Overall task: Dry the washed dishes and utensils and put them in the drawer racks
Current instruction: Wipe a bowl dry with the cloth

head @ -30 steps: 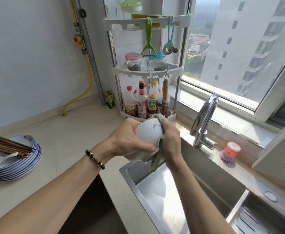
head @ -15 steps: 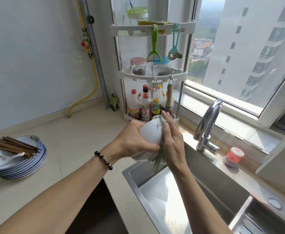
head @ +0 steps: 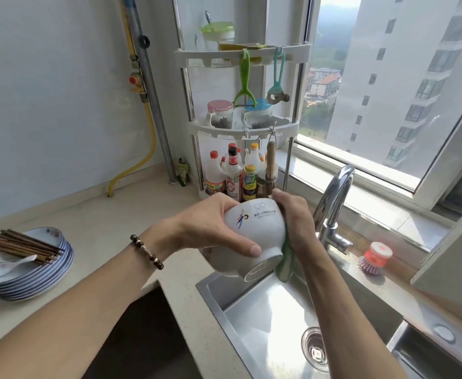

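Note:
My left hand [head: 208,228] grips a white bowl [head: 254,228] with a small coloured logo, held on its side above the sink's left edge, its foot ring turned toward me. My right hand [head: 295,217] presses a green cloth [head: 286,262] against the bowl's right side; the cloth hangs out below the palm. At the far left of the counter stands a stack of blue-rimmed plates [head: 46,277], with brown chopsticks [head: 22,246] and a white spoon [head: 8,266] lying on top.
A steel sink [head: 273,318] with a drain lies below my hands, its chrome tap [head: 334,203] just right of them. A three-tier corner rack [head: 240,127] of bottles and jars stands behind. A red-topped dish brush [head: 375,258] sits on the sill ledge.
The bowl has been turned in my hands: its foot ring now faces me and the logo is on top. The cloth has slid to the bowl's right side.

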Demonstrator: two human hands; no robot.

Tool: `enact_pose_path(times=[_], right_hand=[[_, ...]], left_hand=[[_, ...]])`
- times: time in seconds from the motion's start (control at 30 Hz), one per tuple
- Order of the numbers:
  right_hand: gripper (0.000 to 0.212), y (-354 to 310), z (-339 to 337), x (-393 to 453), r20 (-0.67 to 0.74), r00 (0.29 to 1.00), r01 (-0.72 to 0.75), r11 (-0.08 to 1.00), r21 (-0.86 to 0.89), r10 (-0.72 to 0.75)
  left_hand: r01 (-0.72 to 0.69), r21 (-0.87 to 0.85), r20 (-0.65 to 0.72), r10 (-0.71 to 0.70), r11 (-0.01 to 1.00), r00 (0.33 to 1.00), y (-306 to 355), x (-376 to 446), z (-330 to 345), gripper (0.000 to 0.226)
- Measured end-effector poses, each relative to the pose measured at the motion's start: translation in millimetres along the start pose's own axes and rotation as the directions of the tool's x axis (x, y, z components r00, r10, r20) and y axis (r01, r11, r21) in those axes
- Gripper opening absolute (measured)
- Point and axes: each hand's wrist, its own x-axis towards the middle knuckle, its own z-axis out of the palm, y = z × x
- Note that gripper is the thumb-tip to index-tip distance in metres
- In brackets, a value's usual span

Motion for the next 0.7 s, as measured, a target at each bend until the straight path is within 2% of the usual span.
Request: enact_pose_path(times=[0.07, 0.13, 0.23, 0.33, 0.37, 0.43, 0.47, 0.5, 0.53, 0.63, 0.67, 0.7], right_hand=[[0.051, -10.9, 7.2, 3.6, 0.073, 0.988, 0.147, 0.962, -0.23, -0.134], [0.053, -18.3, 12.9, 6.9, 0.083, 0.972, 0.233, 0.897, -0.376, -0.218], [0.051, -20.0, 20.9, 0.0, -0.043, 0.949, 0.284, 0.904, -0.32, -0.313], [0.033, -0.9, 30.6, -17.8, -0.053, 0.928, 0.313, 0.848, -0.428, -0.37], [0.032, 7.7, 28.0, -19.5, -0.06, 0.935, 0.298, 0.869, -0.395, -0.348], [0.033, 10.8, 16.9, -15.7, -0.118, 0.986, 0.113, 0.991, -0.075, -0.121], [0.034, 10.2, 11.6, -12.8, -0.121, 0.993, 0.01, 0.998, 0.068, -0.002], [0.033, 11.6, 8.9, -10.8, -0.123, 0.991, -0.028, 0.988, 0.153, 0.047], [0.029, 12.5, 10.7, -12.2, -0.133, 0.991, 0.0, 0.985, 0.171, 0.023], [0.03, 19.7, 30.2, -17.6, -0.157, 0.966, 0.206, 0.978, 0.002, -0.204], [0.033, 22.8, 33.8, -18.7, -0.151, 0.962, 0.228, 0.974, -0.006, -0.226], [0.033, 23.7, 32.4, -16.0, -0.151, 0.97, 0.198, 0.979, 0.044, -0.189]], left_hand=[[0.084, 0.17, 0.007, -0.086, 0.982, 0.996, 8.6, 8.1, 0.1, 0.043], [0.128, 0.25, -0.066, -0.115, 0.96, 0.991, 13.6, 12.7, 6.0, 0.04], [0.087, 0.236, -0.161, -0.049, 0.968, 0.986, 11.4, 16.1, 14.3, 0.026], [0.015, 0.184, -0.27, 0.036, 0.983, 0.962, -0.6, 20.7, 18.6, 0.03], [0.003, 0.186, -0.276, 0.049, 0.983, 0.96, -3.3, 20.1, 20.0, 0.033], [-0.01, 0.158, -0.25, 0.05, 0.987, 0.967, -4.9, 14.6, 23.8, 0.03], [-0.023, 0.121, -0.244, 0.052, 0.992, 0.968, -4.0, 12.0, 23.7, 0.029], [-0.033, 0.092, -0.252, 0.056, 0.995, 0.966, -2.9, 10.8, 22.6, 0.028], [-0.041, 0.089, -0.271, 0.063, 0.995, 0.96, -2.2, 11.4, 21.0, 0.028], [-0.044, 0.157, -0.348, 0.097, 0.987, 0.933, -1.3, 18.1, 19.0, 0.027], [-0.039, 0.192, -0.355, 0.106, 0.981, 0.929, -1.8, 18.9, 20.2, 0.025], [-0.042, 0.216, -0.349, 0.117, 0.976, 0.93, -1.6, 18.0, 22.4, 0.024]])
